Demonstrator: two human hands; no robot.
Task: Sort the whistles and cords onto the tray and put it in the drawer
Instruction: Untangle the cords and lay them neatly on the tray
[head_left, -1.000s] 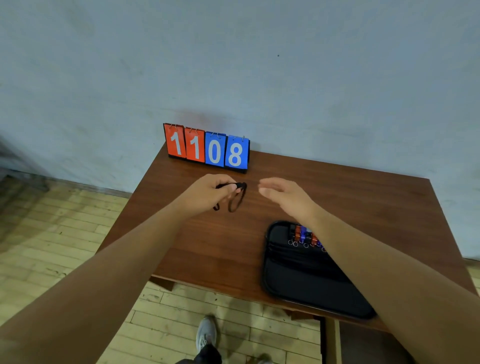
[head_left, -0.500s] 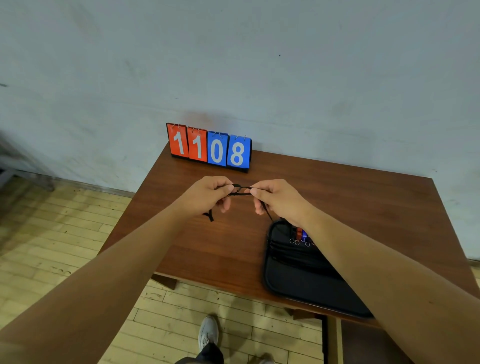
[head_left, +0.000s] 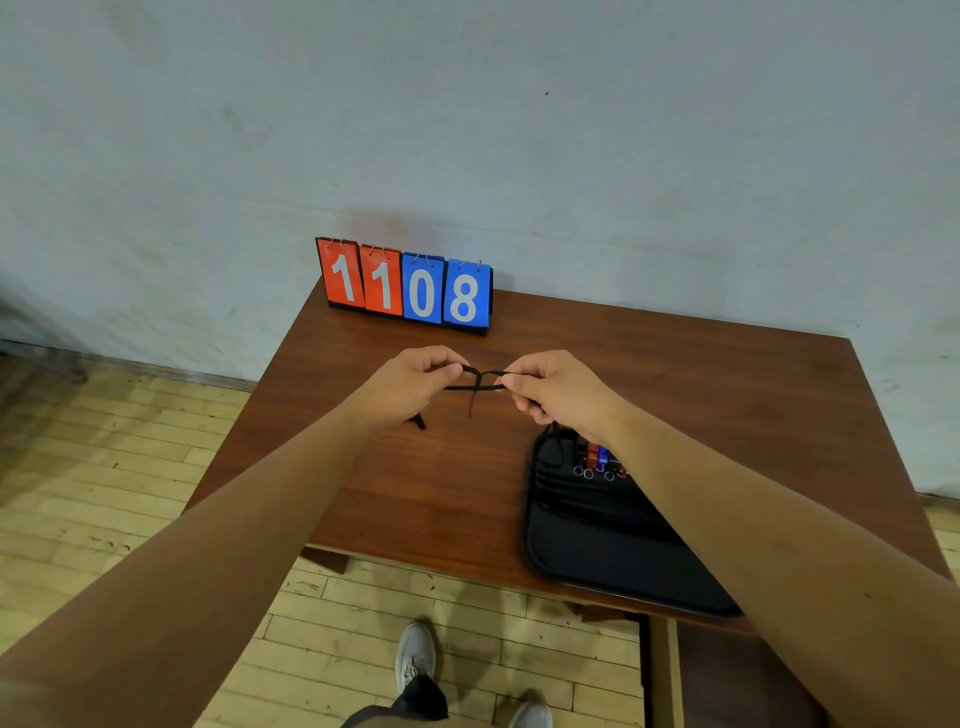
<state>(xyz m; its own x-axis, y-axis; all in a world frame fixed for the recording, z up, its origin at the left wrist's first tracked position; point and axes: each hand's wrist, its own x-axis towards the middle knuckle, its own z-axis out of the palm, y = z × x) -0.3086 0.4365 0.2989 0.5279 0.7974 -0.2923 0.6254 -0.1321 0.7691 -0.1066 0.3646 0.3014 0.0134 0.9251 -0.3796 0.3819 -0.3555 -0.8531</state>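
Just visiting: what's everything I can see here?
Table: one, brown wood, by the wall.
Score flipper: one, red and blue cards reading 1108, table's far edge.
Tray: one, black, table's near right.
Whistles: a few, red and blue, tray's far end, partly hidden.
Tray cords: several, black, across the tray.
Held cord: one, black, above the table.
Shoes: two, pale, on the floor.
Left hand, right hand: pinching the held cord.

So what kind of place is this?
Probably a sports hall or gym room: a red and blue flip scoreboard stands on the brown wooden table, and small red and blue whistles lie on a black tray.
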